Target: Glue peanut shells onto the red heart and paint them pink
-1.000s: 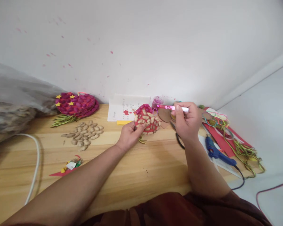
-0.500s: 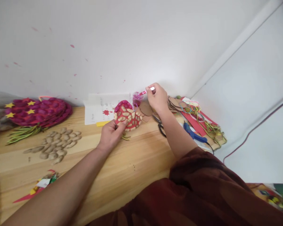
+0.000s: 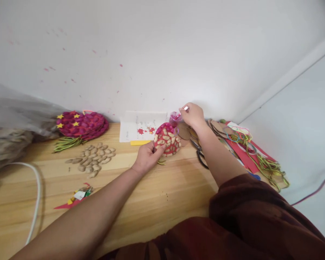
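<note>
Between thumb and fingers, my left hand (image 3: 147, 157) grips a round red disc covered with peanuts (image 3: 167, 141). The peanuts along its upper edge are painted magenta; the others keep their tan shells. A green cord tassel shows below the disc. My right hand (image 3: 194, 115) is closed on a white-handled paintbrush (image 3: 186, 108), its tip inside a clear cup of magenta paint (image 3: 175, 118). The cup stands just behind the disc, near the wall.
Loose peanuts (image 3: 93, 159) lie left, before stacked magenta discs with yellow stars (image 3: 81, 124). White paper (image 3: 128, 126) with red stars lies by the wall. Brown cardboard rounds (image 3: 184, 131), black-handled scissors (image 3: 202, 159) and green cords (image 3: 271, 166) lie right. A white cable (image 3: 38, 195) curves left.
My view has swung left, so everything sits further right in the picture. The brush has dipped lower into the paint cup. My left hand still holds the peanut disc.
</note>
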Demonstrator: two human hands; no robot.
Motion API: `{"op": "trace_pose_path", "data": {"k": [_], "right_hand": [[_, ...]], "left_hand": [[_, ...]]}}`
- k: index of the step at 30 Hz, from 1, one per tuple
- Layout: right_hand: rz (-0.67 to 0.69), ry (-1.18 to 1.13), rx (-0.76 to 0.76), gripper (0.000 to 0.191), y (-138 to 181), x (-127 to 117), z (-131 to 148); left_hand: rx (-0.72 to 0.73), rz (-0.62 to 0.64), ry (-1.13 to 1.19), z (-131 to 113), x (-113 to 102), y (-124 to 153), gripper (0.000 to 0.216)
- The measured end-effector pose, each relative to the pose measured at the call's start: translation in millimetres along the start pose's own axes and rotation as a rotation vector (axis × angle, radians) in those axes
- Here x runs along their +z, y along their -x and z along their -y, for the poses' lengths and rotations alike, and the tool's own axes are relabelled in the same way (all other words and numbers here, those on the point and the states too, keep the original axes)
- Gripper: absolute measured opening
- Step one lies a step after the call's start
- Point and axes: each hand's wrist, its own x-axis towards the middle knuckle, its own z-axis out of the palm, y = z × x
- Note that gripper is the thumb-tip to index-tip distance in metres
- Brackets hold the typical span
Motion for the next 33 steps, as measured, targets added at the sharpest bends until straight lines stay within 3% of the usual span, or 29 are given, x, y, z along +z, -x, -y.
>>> {"op": "trace_pose_path", "data": {"k": [12,24,30,33], "right_hand": [[0.082,0.029,-0.022,0.021,-5,10,4],[-0.19,-0.243,-0.012,0.019,12,-9,-6],[-0.396,-0.52,0.133,0.02,46,-28,-2],[-0.449,-0.628,0.123,0.027,74,-32,5]], "left_hand": [[0.069,0.082,-0.034,-7,3,1,0.036],[0.046,0.098,-0.059,-6,3,-2,0.04],[0.051,0.05,0.026,-4,3,-3,0.042],[0.028,0.055,0.11,-2,3,-2,0.044]]}}
